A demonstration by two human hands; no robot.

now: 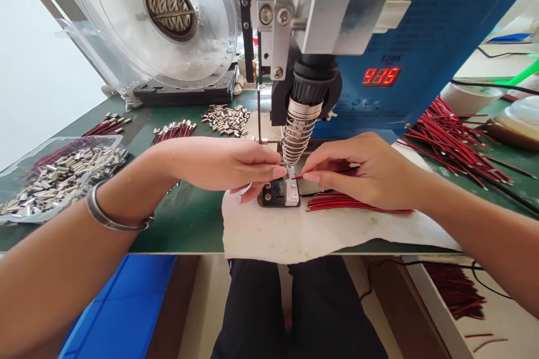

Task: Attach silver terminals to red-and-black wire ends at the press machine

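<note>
Bare forearms [54, 275] stretch inward, a smooth metal bangle [120, 223] circling the left wrist. Thumb and forefinger of the right hand [366, 171] pinch a slim red wire [298, 176], its end by the small white block [292, 195] below a tapering coiled spring [300, 130]. Just apart from it, the left hand [219, 165] points its fingers to the same spot; whether they grip anything, I cannot tell. Straight red wires [357, 204] lie bunched on ribbed, ragged-edged off-white cloth [286, 238].

Left hand [227, 165] and right hand [362, 171] beside a small black-and-white fixture [291, 195]
The right pinches a thin red wire [298, 176] near a silver coil spring [300, 130].
</note>
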